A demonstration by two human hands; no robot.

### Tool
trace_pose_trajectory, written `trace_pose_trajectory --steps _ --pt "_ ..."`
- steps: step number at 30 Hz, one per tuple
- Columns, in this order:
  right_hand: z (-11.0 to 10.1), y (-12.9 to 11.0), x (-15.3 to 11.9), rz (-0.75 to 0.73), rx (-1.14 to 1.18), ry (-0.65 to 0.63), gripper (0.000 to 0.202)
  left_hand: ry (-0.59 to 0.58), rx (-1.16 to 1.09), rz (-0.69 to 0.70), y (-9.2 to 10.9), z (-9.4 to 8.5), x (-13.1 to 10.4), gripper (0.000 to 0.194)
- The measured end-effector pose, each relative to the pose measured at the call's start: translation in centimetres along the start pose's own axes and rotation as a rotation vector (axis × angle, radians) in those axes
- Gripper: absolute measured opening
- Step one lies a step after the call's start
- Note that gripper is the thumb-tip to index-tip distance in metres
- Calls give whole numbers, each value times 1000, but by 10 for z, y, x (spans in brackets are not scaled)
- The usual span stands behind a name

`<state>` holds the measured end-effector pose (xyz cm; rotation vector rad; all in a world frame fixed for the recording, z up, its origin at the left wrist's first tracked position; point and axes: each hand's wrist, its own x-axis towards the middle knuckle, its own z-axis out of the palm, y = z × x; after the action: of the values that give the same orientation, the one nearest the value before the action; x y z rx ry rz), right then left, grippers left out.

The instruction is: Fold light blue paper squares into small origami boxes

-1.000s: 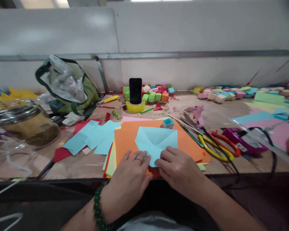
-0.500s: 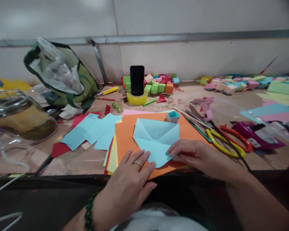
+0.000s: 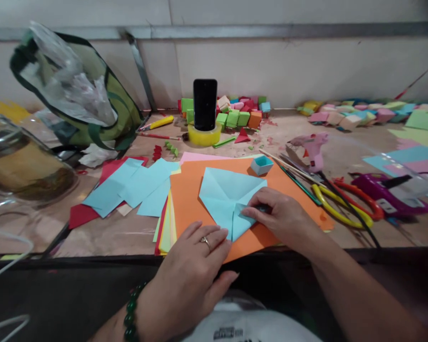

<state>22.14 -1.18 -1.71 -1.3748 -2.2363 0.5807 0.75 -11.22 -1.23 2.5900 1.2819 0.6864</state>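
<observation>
A light blue sheet of paper [image 3: 221,190] with creases lies on a stack topped by orange paper [image 3: 185,190]. Its near right part is folded in, with an edge running down the middle. My right hand [image 3: 285,216] pinches that folded flap between thumb and fingers. With fingers stretched out, my left hand [image 3: 203,261] rests at the near left edge of the blue paper, its fingertips touching it. A small open blue paper box [image 3: 262,165] stands on the orange sheet just beyond the paper.
Loose blue paper pieces [image 3: 117,187] lie to the left. On the right are yellow-handled scissors [image 3: 337,211], a pink glue gun [image 3: 314,149] and a purple tool [image 3: 388,194]. A phone [image 3: 204,104] stands in a tape roll [image 3: 204,136]. A glass jar [image 3: 28,171] sits far left.
My right hand has brought the paper's near right part inward and up, so a folded flap now shows. My left hand stays almost in place. The view has tipped slightly downward.
</observation>
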Motion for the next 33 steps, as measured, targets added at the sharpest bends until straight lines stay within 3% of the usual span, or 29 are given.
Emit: trace_pose_trajectory --steps 18,24,33 --pt "5 -1 -5 -108 -132 80 19 22 88 23 3 -1 1 31" --pt "4 -1 -7 -131 -155 84 19 -42 67 -6 5 0 7 41" --pt "4 -1 -8 -137 -169 83 19 -31 104 -19 12 -3 16 22"
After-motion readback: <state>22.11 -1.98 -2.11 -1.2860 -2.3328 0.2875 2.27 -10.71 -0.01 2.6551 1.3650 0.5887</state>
